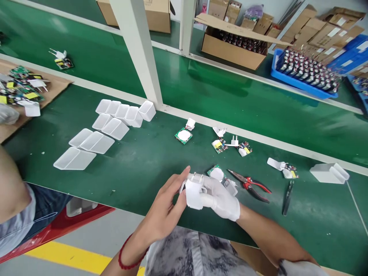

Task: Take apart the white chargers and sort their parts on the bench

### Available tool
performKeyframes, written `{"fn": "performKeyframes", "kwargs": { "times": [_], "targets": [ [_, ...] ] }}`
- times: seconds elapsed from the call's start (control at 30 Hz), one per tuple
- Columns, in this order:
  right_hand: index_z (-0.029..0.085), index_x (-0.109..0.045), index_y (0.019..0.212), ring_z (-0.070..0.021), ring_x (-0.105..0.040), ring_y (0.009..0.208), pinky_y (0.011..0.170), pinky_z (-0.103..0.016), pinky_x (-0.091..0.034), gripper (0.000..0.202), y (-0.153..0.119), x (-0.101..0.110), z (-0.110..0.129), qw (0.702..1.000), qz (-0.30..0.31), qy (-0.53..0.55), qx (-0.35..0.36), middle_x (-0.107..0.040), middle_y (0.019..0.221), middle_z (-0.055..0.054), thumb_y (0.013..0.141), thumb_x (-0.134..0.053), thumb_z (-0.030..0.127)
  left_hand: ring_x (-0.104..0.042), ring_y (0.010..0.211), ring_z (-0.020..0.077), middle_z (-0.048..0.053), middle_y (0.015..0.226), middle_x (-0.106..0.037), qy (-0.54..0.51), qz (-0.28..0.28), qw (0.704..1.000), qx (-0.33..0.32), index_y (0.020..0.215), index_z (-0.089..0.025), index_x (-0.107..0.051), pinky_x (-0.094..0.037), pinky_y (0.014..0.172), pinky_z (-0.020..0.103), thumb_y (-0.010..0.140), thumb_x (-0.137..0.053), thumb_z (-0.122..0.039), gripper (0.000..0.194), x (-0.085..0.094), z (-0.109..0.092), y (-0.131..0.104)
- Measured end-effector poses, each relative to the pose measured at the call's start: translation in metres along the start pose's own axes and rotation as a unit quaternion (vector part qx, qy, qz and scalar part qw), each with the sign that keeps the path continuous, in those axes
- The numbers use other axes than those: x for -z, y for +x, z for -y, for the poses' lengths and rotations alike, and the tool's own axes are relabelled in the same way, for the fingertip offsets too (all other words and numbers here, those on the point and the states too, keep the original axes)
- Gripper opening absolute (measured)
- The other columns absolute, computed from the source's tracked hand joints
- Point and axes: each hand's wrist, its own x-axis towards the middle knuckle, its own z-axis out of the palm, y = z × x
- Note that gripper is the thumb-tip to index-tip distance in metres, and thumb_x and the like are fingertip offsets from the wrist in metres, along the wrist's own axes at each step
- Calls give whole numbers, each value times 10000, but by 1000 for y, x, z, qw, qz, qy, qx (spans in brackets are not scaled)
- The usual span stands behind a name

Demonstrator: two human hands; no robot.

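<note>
Bare left hand [166, 209], cloth-gloved right hand [223, 200] — both curled closed round a smooth white two-pinned plug [194, 194]

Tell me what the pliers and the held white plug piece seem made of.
Pliers: probably steel, given the dull grey jaws; the red and black grips look like plastic or rubber.
White plug piece: likely moulded plastic, smooth and opaque, with shiny, seemingly metal prongs.
</note>
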Motion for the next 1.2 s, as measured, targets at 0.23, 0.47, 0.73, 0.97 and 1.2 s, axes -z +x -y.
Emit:
{"fn": "performKeyframes", "kwargs": {
  "times": [0.23, 0.47, 0.73, 0.97, 1.2],
  "targets": [
    [174, -598, 991, -118, -446, 699, 653, -256, -414, 404, 2, 1, 5, 999, -18, -33, -8, -513, 778, 15, 814, -715, 518, -497, 1241, 240, 78, 1485, -442, 13, 11, 1000, 6, 1530, -357, -275, -436, 1028, 383, 1020, -360, -389, 517, -3, 4, 8],
    [152, -641, 890, -125, -474, 661, 590, -253, -428, 498, 5, 0, 3, 999, -51, -12, 1, -536, 754, -4, 747, -723, 622, -502, 1204, 227, 73, 1388, -506, 29, 15, 999, -16, 1538, -373, -235, -445, 1008, 362, 1026, -348, -372, 524, -5, 0, 4],
    [143, -644, 1091, -138, -531, 737, 692, -284, -490, 576, 6, 3, 4, 999, -24, -18, -19, -593, 837, -26, 786, -682, 630, -585, 1130, 241, 80, 1183, -662, 34, -50, 998, 3, 1478, -272, -425, -462, 985, 357, 1008, -388, -425, 496, -10, 13, 16],
    [150, -621, 1188, -143, -563, 761, 708, -286, -519, 434, 5, 4, 14, 998, -35, -31, -36, -600, 824, -22, 928, -573, 494, -610, 1100, 254, 93, 1190, -689, 25, -84, 996, 4, 1415, -208, -518, -439, 1026, 368, 1007, -346, -462, 510, -10, 11, 23],
    [125, -602, 1247, -142, -556, 701, 658, -292, -528, 612, 4, 5, 2, 999, -33, -30, 30, -625, 833, -43, 891, -555, 620, -579, 923, 206, 71, 1021, -649, 84, -82, 993, -35, 1496, -249, -389, -489, 829, 326, 1011, -360, -429, 518, -12, 1, 18]
  ]
}}
